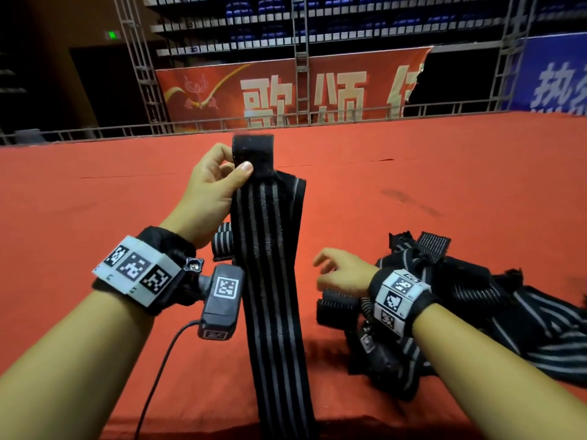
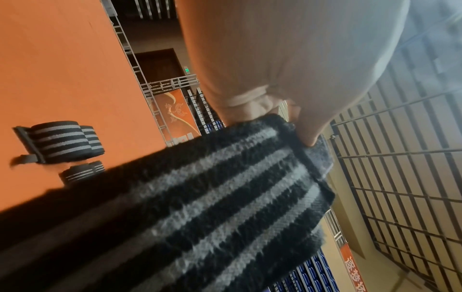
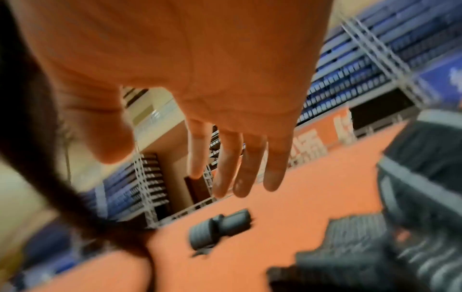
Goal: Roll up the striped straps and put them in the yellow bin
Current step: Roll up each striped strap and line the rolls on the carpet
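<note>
A long black strap with grey stripes (image 1: 270, 265) hangs straight down over the red table (image 1: 95, 201). My left hand (image 1: 219, 176) pinches its black fuzzy top end between thumb and fingers, held high. The left wrist view shows the same strap (image 2: 212, 197) close up under my fingers (image 2: 310, 136). My right hand (image 1: 340, 271) hovers low to the right of the strap, fingers straight and empty, seen spread in the right wrist view as the hand (image 3: 237, 158). Rolled striped straps (image 2: 65, 141) lie on the table behind the hanging one. No yellow bin shows.
A heap of unrolled striped straps (image 1: 476, 296) lies at the right, under and beyond my right wrist. A cable (image 1: 158, 376) trails from the left wrist camera. Metal railings and a red banner (image 1: 286, 90) stand beyond the table's far edge.
</note>
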Action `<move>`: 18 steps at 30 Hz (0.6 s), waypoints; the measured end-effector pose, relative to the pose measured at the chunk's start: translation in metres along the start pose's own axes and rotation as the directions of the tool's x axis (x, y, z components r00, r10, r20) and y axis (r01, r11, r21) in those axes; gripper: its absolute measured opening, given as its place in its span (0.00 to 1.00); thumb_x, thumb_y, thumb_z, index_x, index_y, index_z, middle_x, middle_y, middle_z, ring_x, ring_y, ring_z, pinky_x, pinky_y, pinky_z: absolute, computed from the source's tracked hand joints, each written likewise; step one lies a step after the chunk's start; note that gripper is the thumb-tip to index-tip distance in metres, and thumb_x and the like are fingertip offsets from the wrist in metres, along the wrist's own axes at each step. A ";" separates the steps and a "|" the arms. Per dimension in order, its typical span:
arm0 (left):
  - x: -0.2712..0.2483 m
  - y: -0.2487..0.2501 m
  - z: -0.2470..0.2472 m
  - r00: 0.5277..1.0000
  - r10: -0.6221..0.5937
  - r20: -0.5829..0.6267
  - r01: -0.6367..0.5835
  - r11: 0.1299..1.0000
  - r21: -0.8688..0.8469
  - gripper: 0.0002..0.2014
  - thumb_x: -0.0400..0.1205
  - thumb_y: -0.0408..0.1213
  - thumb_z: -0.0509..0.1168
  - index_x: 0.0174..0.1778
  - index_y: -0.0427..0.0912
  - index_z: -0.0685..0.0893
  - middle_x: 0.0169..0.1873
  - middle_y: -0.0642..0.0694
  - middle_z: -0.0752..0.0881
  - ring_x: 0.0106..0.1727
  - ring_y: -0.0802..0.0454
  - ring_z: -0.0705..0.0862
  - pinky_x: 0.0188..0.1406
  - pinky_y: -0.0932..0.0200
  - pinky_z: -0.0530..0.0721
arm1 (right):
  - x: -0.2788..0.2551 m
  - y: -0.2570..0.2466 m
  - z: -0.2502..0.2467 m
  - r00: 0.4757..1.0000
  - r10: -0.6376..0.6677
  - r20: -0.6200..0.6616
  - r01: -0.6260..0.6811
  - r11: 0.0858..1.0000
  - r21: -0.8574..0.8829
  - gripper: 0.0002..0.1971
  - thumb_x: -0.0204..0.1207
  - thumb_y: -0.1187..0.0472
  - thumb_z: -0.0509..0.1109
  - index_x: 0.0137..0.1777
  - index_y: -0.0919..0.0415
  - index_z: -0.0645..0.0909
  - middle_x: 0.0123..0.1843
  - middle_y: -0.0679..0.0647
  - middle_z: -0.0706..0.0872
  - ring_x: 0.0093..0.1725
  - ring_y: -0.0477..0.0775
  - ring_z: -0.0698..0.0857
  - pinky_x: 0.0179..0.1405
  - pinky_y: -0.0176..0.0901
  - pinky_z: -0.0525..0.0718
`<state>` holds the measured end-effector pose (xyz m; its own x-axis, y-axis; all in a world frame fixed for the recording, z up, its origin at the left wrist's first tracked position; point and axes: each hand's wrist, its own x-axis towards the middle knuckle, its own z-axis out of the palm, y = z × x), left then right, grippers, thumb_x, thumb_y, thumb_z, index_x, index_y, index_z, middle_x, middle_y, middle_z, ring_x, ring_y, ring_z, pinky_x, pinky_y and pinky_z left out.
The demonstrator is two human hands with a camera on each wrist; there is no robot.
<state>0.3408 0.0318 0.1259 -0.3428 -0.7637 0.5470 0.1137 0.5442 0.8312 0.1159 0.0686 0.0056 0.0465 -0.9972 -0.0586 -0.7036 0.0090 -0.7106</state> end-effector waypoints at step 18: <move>-0.009 0.012 -0.012 0.998 -0.026 -0.060 0.021 0.997 -0.073 0.08 0.89 0.31 0.57 0.44 0.45 0.73 0.40 0.44 0.82 0.39 0.48 0.83 0.40 0.56 0.85 | 0.004 -0.027 0.047 0.965 -0.257 0.056 0.253 0.965 0.076 0.11 0.78 0.60 0.72 0.59 0.60 0.84 0.51 0.62 0.90 0.44 0.52 0.86 0.49 0.51 0.86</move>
<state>0.3563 0.0407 0.1319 -0.2890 -0.7969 0.5306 0.1740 0.5013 0.8476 0.1681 0.0683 -0.0083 0.2658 -0.9601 0.0870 -0.6133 -0.2380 -0.7532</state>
